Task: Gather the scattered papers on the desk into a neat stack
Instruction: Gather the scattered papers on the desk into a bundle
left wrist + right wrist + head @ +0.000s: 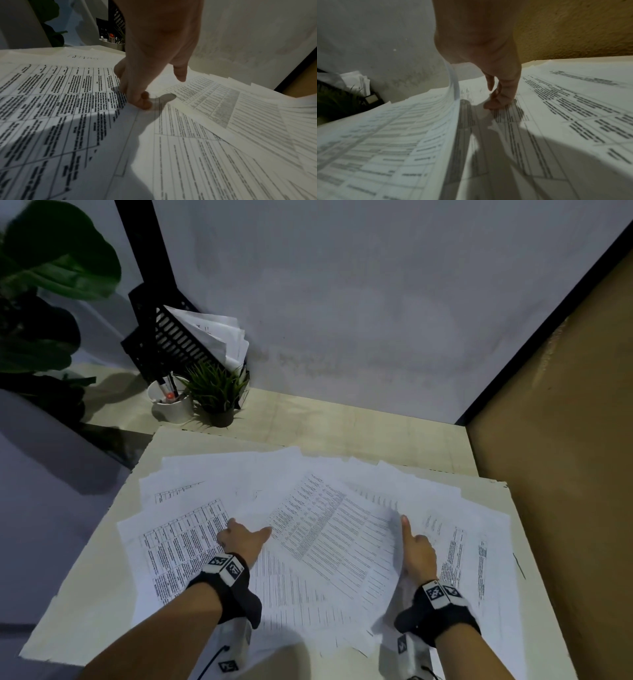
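Note:
Several printed sheets (325, 525) lie fanned and overlapping across the pale desk board (85, 604). My left hand (239, 537) sits on the left part of the fan. Its fingers (139, 100) are curled, tips pressing on a table-printed sheet (60, 101) at its edge, and its thumb (180, 73) sticks out over the middle sheets. My right hand (416, 546) is on the right part, index finger pointing away along a paper edge. There a bunch of sheets (452, 83) curls up against the thumb side of the hand (498, 100). The right thumb is hidden behind them.
At the back left stand a white pen cup (171, 402), a small potted grass plant (217, 395) and a black file rack (178, 337) holding more papers. A large leafy plant (51, 268) is far left. A grey wall is behind and a brown wall (565, 440) runs along the right.

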`<state>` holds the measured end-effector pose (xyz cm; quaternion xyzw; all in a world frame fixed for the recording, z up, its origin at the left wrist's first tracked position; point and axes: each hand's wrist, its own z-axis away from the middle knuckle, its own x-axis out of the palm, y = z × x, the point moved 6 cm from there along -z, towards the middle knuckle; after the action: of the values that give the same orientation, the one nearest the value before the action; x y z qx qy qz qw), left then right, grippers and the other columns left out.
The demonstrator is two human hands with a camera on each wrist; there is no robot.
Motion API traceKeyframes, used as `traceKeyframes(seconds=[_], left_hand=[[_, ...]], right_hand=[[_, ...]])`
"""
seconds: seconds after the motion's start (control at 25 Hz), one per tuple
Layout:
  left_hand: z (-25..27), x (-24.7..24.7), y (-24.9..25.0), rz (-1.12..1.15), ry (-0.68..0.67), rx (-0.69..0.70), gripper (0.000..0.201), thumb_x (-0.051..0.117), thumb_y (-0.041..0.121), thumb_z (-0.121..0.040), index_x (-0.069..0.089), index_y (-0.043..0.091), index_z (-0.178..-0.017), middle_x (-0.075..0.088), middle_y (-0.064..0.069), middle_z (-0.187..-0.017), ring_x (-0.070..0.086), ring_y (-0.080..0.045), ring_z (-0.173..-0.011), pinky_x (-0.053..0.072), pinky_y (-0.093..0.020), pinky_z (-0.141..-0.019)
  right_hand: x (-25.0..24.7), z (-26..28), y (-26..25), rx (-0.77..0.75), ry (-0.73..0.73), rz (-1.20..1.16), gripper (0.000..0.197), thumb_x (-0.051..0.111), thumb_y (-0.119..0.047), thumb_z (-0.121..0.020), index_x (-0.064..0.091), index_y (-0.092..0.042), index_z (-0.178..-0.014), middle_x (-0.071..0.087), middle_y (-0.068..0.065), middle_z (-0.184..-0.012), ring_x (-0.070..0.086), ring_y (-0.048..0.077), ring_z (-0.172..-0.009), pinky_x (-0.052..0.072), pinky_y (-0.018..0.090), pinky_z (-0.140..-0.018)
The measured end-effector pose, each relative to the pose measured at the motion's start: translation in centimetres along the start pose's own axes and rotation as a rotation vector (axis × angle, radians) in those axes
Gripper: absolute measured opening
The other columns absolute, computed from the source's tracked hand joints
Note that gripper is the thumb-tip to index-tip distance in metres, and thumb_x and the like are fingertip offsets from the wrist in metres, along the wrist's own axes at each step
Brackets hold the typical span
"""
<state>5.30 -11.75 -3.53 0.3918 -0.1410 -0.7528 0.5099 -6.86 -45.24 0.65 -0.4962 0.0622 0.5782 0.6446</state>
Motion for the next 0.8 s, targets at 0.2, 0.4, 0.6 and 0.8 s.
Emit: traceKeyframes(seconds=[0.2, 0.4, 0.6, 0.8], left_hand=[[-0.6, 0.1, -0.1, -0.019, -0.017, -0.039, 0.077, 0.068, 0.049, -0.067, 0.044, 0.014, -0.132, 0.030, -0.018, -0.144, 0.038, -0.040, -0.127, 0.037, -0.048, -0.105], [-0.3, 1.6, 0.3, 0.081, -0.110, -0.012, 0.082, 0.074, 0.051, -0.052, 0.054, 0.014, -0.123, 0.036, -0.015, -0.143, 0.048, -0.034, -0.121, 0.041, -0.046, -0.104], [-0.2, 1.4, 0.4, 0.090, -0.040, -0.006, 0.097, 0.073, 0.030, -0.073, 0.011, 0.009, -0.144, 0.003, -0.017, -0.151, 0.023, -0.037, -0.137, 0.032, -0.050, -0.109], [0.0, 0.4, 0.2, -0.104, 0.027, 0.046, 0.091, 0.070, 0.036, -0.075, 0.018, 0.004, -0.143, 0.015, -0.021, -0.151, 0.017, -0.040, -0.138, 0.024, -0.052, -0.112]], right_hand=[[1.0, 0.7, -1.3, -0.060, 0.014, -0.059, 0.097, 0.002, -0.087, -0.063, 0.053, -0.004, -0.063, 0.058, 0.011, -0.070, 0.050, 0.020, -0.062, 0.040, 0.033, -0.070], [2.0, 0.0, -1.4, -0.061, -0.079, -0.044, 0.063, 0.051, -0.055, -0.084, 0.051, 0.004, -0.106, 0.060, 0.018, -0.102, 0.057, 0.028, -0.092, 0.046, 0.036, -0.081], [0.7, 1.5, 1.0, 0.049, 0.052, 0.127, 0.011, 0.051, -0.009, -0.087, 0.055, 0.000, -0.092, 0.062, 0.016, -0.091, 0.057, 0.029, -0.079, 0.051, 0.036, -0.074], [-0.1, 3.8, 4.1, 0.175, 0.020, 0.265, 0.080, 0.074, -0.039, -0.068, 0.038, 0.001, -0.128, 0.052, 0.020, -0.117, 0.053, 0.033, -0.107, 0.049, 0.046, -0.090]])
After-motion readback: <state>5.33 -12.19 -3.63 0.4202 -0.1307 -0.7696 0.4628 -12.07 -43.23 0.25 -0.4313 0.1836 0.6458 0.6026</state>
